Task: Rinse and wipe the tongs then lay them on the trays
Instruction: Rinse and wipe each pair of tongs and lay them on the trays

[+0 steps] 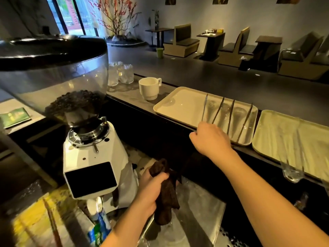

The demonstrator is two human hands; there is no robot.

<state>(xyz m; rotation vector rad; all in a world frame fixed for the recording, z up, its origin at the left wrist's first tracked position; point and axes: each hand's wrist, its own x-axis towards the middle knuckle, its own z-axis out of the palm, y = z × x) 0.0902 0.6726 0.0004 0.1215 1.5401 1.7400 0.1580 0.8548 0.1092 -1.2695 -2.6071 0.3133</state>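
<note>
The right hand (211, 138) reaches over the near edge of the beige rectangular plastic tray (179, 106) on the dark counter ledge, fingers curled around the near end of the leftmost pair of slim metal tongs (204, 109); whether they are gripped or just released I cannot tell. The left hand (151, 188) clenches a crumpled dark brown cloth (167, 196) over the steel sink area. To finish well, the tongs should lie flat, parallel to their neighbours, not overlapping. This tray holds four pairs side by side, toward its right. The pale green tray (277, 138) to the right seems to carry clear tongs (293, 157), hard to make out.
</note>
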